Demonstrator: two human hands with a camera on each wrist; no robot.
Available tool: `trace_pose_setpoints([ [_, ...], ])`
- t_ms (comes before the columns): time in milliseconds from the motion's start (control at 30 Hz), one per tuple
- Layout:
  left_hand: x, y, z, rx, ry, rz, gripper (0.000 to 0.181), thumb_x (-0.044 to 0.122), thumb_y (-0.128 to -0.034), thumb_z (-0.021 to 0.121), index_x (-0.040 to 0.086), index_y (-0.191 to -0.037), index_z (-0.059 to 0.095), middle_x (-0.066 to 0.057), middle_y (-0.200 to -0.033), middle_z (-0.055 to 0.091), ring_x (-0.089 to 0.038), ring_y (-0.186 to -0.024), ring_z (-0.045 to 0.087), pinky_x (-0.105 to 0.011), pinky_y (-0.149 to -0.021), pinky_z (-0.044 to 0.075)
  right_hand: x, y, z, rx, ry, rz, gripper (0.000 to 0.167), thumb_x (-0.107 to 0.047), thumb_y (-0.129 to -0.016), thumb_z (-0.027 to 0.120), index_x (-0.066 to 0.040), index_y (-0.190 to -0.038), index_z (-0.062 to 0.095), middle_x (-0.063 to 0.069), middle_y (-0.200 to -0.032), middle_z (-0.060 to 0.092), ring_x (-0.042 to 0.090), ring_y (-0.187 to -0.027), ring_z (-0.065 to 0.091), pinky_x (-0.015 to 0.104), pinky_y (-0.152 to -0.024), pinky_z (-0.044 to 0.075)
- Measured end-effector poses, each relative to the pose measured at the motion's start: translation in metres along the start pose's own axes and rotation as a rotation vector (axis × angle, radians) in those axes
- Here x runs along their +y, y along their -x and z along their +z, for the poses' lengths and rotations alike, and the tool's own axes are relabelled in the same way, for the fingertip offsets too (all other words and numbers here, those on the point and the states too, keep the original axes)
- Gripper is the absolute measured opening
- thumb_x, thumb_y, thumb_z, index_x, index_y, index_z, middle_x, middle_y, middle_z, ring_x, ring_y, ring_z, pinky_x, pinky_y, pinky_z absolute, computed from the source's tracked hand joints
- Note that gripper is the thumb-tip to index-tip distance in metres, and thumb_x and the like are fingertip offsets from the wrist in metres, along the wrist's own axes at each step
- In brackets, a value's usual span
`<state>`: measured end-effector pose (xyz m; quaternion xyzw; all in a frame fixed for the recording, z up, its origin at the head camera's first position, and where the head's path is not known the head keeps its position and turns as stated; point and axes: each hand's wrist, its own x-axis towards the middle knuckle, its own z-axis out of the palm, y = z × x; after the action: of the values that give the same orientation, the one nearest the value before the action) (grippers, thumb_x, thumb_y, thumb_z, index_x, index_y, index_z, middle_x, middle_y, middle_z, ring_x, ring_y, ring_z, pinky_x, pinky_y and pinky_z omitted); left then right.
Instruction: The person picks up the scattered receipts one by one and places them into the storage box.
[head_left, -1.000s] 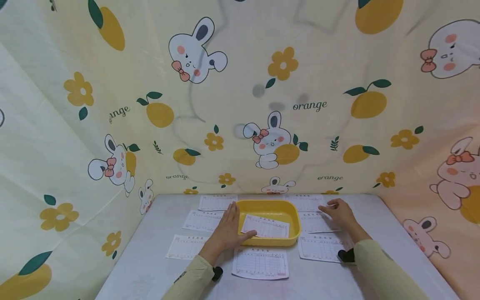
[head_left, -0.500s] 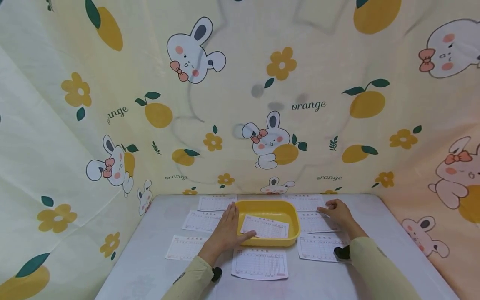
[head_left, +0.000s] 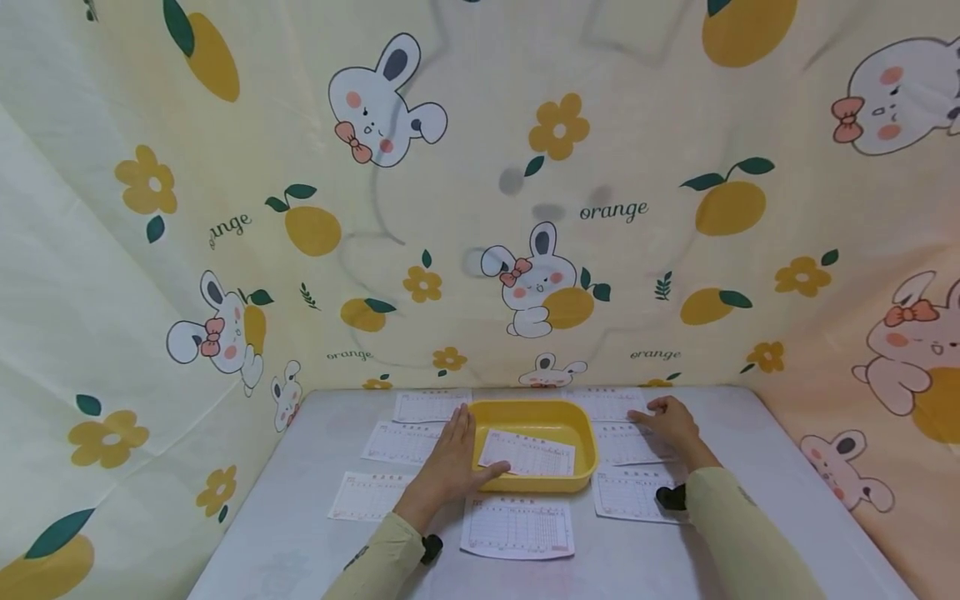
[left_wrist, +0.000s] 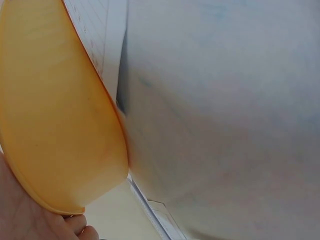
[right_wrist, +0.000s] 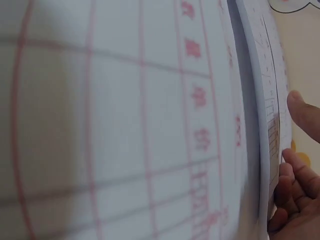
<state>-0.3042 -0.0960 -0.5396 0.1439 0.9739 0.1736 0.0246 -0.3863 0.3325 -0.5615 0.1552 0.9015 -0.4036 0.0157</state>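
My left hand (head_left: 450, 471) rests against the left side of a yellow tray (head_left: 540, 486), fingers straight and thumb across the front rim; a printed sheet (head_left: 528, 454) lies inside. In the left wrist view the hand (left_wrist: 30, 215) touches the rim of the tray (left_wrist: 65, 115). On the right, my right hand (head_left: 675, 429) is at the right end of the back sheet (head_left: 603, 404), above the middle sheet (head_left: 626, 444). The right wrist view shows this hand (right_wrist: 300, 200) beside sheet edges (right_wrist: 270, 75), thumb and forefinger apart; contact is unclear.
Three sheets lie left of the tray: back (head_left: 427, 407), middle (head_left: 397, 442) and front (head_left: 367, 496). One sheet (head_left: 517, 529) is in front of the tray, another (head_left: 630, 493) at the front right. A patterned cloth (head_left: 465, 208) stands behind the white table (head_left: 300, 550).
The right hand and forearm have shifted slightly left, still by the back right sheet. The left hand stays on the tray. The whole head view has drifted a little.
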Motion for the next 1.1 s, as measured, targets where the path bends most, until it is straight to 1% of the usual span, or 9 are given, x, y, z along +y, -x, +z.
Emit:
trace_pose_setpoints([
  [167,-0.001,0.001,0.0,-0.004,0.001,-0.004,0.121,0.081,-0.094,0.057,-0.001,-0.171,0.011,-0.016,-0.18,0.0,-0.032,-0.167,0.002,-0.048,-0.134,0.014,0.002,-0.004,0.006,0.008,0.009,0.047,0.069,-0.042,-0.096,0.081,0.006,-0.137,0.052,0.026,-0.125,0.054,0.042,-0.113,0.047,0.06,-0.1,0.043],
  [367,-0.002,0.002,0.001,0.003,-0.001,-0.013,0.121,0.081,-0.0935,0.058,0.0,-0.171,0.012,-0.015,-0.181,0.0,-0.032,-0.167,0.002,-0.048,-0.134,0.014,-0.001,-0.008,0.011,0.037,0.079,0.025,0.069,-0.038,-0.094,0.084,0.007,-0.135,0.053,0.029,-0.124,0.057,0.045,-0.112,0.051,0.062,-0.102,0.041],
  [600,-0.002,0.002,0.002,0.004,-0.011,-0.003,0.122,0.083,-0.0927,0.056,0.0,-0.171,0.012,-0.015,-0.181,0.001,-0.032,-0.167,0.003,-0.049,-0.134,0.016,-0.007,-0.004,0.012,0.036,0.091,0.068,0.07,-0.035,-0.095,0.084,0.008,-0.138,0.051,0.032,-0.132,0.054,0.048,-0.116,0.047,0.063,-0.106,0.04],
  [867,-0.002,0.003,0.0,0.021,0.007,0.037,0.123,0.084,-0.0932,0.055,-0.003,-0.17,0.013,-0.018,-0.18,0.002,-0.033,-0.167,0.003,-0.049,-0.134,0.017,-0.009,-0.001,0.009,0.04,0.102,0.051,0.067,-0.033,-0.097,0.081,0.009,-0.138,0.051,0.034,-0.141,0.05,0.052,-0.126,0.046,0.066,-0.11,0.037],
  [1100,-0.001,0.002,-0.001,0.026,0.015,0.035,0.122,0.083,-0.0936,0.055,-0.003,-0.17,0.013,-0.017,-0.18,0.002,-0.033,-0.167,0.003,-0.049,-0.134,0.017,-0.011,-0.001,0.007,0.026,0.102,0.049,0.065,-0.031,-0.098,0.079,0.01,-0.139,0.051,0.034,-0.137,0.053,0.051,-0.121,0.048,0.065,-0.107,0.037],
])
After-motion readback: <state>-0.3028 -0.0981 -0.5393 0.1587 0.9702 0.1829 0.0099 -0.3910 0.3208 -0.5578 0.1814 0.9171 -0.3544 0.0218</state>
